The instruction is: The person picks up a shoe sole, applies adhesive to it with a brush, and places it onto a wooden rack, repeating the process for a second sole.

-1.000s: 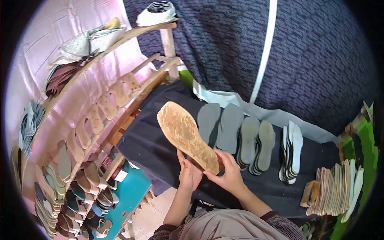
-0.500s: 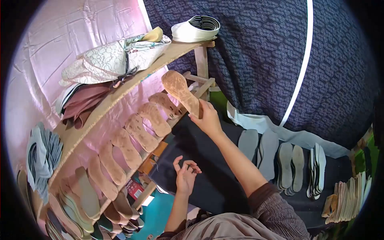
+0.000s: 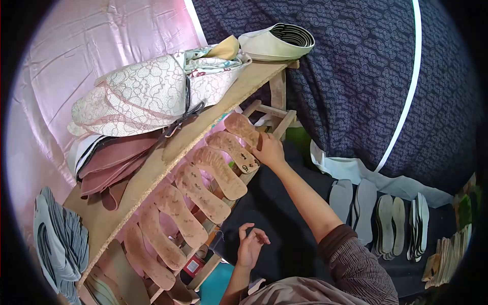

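Observation:
My right hand [image 3: 270,150] is closed on the heel end of a brown shoe insole [image 3: 241,127] at the far end of the wooden rack. The insole's wide end reaches under the upper shelf, beside a row of similar brown insoles. The nearest one, with dark marks on its heel [image 3: 234,150], lies just left of my hand. Another brown insole [image 3: 219,171] comes after it in the row. My left hand [image 3: 251,246] hovers over the dark cloth, fingers loosely curled and apart, holding nothing.
The upper wooden shelf [image 3: 168,155] bears wrapped patterned material [image 3: 147,91], reddish-brown sheets [image 3: 119,165] and a cream roll [image 3: 277,44]. Grey stacked pieces [image 3: 58,239] hang at its near end. Grey insoles [image 3: 365,211] and stacked pieces lie on the dark table [image 3: 300,244] at right.
My right hand has lowered the brown insole from above the rack to its far end, beside the others. My view has shifted, and the left hand stays apart from everything.

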